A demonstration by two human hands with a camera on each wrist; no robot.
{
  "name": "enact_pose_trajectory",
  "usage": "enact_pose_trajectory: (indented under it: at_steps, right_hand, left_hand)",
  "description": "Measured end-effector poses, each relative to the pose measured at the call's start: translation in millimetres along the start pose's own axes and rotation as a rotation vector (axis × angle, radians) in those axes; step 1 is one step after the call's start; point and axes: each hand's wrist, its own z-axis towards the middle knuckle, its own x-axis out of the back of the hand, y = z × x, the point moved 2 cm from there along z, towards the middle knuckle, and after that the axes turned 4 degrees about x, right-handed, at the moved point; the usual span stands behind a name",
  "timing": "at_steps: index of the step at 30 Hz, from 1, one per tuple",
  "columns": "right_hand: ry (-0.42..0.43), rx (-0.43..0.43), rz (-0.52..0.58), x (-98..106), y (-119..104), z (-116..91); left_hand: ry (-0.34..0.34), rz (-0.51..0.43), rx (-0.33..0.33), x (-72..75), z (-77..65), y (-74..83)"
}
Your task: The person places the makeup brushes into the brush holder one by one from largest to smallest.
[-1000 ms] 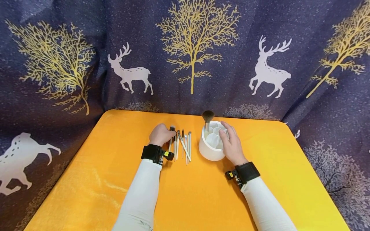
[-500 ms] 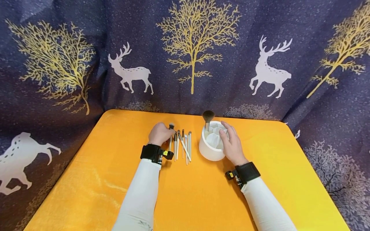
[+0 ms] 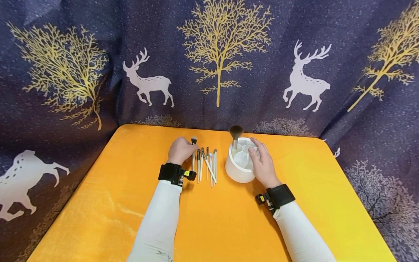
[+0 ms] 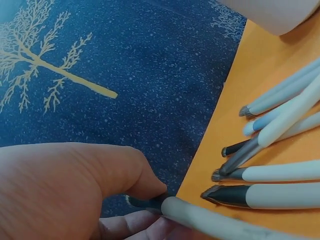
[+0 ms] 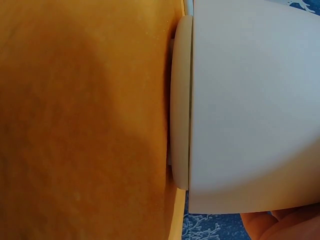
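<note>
My left hand (image 3: pixel 180 151) pinches a makeup brush (image 4: pixel 200 216) between thumb and fingers, just below its dark bristle head. In the head view this brush stands nearly upright in line, bristles pointing away from me. Several thinner makeup brushes (image 4: pixel 285 195) with pale handles lie right of it, one crossing over others. My right hand (image 3: pixel 264 166) grips the right side of a white round brush holder (image 3: pixel 236 174), thumb over the rim. A large fluffy makeup brush (image 3: pixel 236 132) stands in the holder's back left compartment. In the right wrist view, only some fingertips (image 5: pixel 257 225) show beneath the holder's wall.
An orange cloth covers the table (image 3: pixel 209 222). Behind it hangs a dark blue curtain (image 3: pixel 190 116) printed with deer and trees. The holder stands on a low base (image 5: pixel 181 105). A camera is strapped to each wrist.
My left hand has shifted slightly left and away from me, and the pinched brush has come apart from the loose ones. The right hand and holder stay in place.
</note>
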Motion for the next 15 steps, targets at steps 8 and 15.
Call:
enact_pose_trajectory:
  at_steps: [8,15]
  right_hand:
    - [0.004,0.000,0.006,0.3,-1.8,0.4]
    - [0.006,0.001,0.005,-0.3,-0.5,0.7]
  left_hand:
    - [0.045,-0.009,-0.019,3.8,-1.8,6.7]
    - [0.054,-0.040,-0.025,7.8,-0.8,11.0]
